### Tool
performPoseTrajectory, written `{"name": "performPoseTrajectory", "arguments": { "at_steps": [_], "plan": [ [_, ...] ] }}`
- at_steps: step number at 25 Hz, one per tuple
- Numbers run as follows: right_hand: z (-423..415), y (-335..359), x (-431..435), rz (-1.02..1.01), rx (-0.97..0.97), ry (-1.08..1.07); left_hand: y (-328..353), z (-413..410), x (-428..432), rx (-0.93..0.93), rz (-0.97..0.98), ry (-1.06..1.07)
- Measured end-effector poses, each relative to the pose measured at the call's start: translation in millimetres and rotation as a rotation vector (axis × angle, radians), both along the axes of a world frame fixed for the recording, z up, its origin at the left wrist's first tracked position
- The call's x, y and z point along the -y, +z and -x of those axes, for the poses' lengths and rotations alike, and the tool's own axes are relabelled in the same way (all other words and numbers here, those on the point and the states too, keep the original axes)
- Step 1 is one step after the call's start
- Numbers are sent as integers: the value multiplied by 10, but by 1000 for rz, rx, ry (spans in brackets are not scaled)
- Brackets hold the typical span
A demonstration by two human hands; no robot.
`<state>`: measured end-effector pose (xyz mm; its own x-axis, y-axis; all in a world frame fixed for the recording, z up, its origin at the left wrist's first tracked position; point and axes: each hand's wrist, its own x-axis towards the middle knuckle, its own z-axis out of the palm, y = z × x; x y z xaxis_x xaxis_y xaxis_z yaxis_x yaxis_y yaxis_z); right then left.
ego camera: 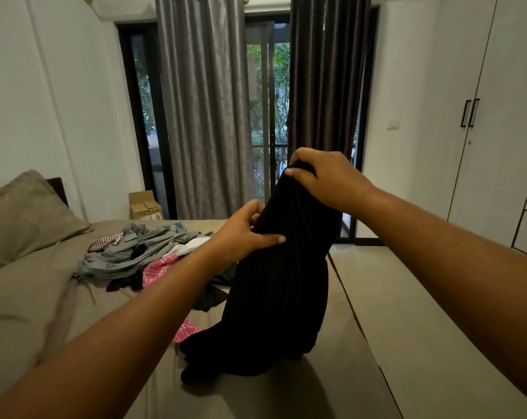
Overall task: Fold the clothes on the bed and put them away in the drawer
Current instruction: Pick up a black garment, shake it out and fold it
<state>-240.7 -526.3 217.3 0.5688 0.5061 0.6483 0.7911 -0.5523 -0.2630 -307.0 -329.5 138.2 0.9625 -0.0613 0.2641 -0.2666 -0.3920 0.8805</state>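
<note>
Both forearms reach in from the near edge. Right hand (325, 179) pinches the top of the black garment (283, 282), higher and farther out. Left hand (244, 234) grips its left edge lower down, nearer. Long axis vertical, lower end pooled on the bed (29, 313). Garment type unreadable, folds lost in black. Unfolded pile (135, 252) lies to the left, beyond the left hand.
</note>
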Motion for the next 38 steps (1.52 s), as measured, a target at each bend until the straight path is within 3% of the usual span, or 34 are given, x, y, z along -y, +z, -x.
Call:
{"name": "performPoseTrajectory", "arguments": {
  "at_steps": [4,6,9,11,16,20,23,25,27,32,34,38],
  "plan": [
    [-60,99,211,3,142,-54,-127,75,-114,-93,-39,-67],
    [-115,127,362,23,219,-114,-15,95,-229,-90,-106,14],
    [-173,203,544,-2,338,-186,357,25,-398,227,-274,277],
    [-188,259,577,-30,409,-210,578,-15,-442,407,-390,322],
    [-211,309,699,67,369,-276,668,-30,-625,360,-694,258],
    [-171,384,784,11,476,-293,886,24,-667,520,-743,309],
    [-124,508,800,-56,468,-255,1048,34,-742,283,-748,270],
    [-121,535,810,-33,298,-200,1018,19,-831,89,-863,252],
    [-102,525,811,29,111,-168,948,8,-914,86,-766,272],
    [7,614,910,26,-309,-32,949,49,-996,203,-255,236],
    [4,668,927,63,-245,-107,1019,63,-970,296,-243,249],
    [18,809,946,-109,110,-179,1271,133,-866,429,-90,200]
  ]
}}
